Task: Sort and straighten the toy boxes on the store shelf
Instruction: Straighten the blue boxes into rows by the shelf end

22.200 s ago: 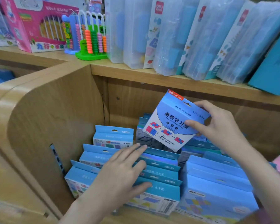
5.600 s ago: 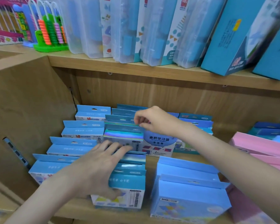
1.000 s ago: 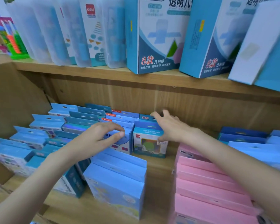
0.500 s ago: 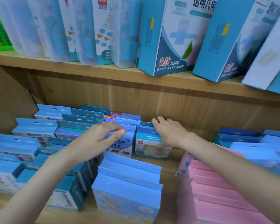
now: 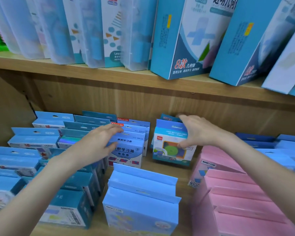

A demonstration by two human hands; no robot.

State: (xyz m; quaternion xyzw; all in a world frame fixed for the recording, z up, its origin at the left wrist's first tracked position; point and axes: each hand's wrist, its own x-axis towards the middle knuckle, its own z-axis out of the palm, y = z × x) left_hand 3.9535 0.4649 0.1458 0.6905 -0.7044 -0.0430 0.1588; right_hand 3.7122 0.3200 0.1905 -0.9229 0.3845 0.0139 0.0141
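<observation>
Head: window box [image 5: 173, 147] between right hand [image 5: 197, 132] fingers.

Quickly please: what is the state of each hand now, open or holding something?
Left hand: open, fingers straight, resting on the white and blue box.
Right hand: grips the box with the green circle, thumb on its front.

Two hands: left hand [image 5: 94, 147], right hand [image 5: 199, 132]. Two wooden shelves: upper shelf [image 5: 109, 77], lower shelf [image 5: 182, 174]. Pink boxes [image 5: 237, 193]: about six in one row. Window boxes [image 5: 173, 145] under the right hand: two. Tall teal boxes [image 5: 182, 40] up top: two clearly, more cut off at right.
</observation>
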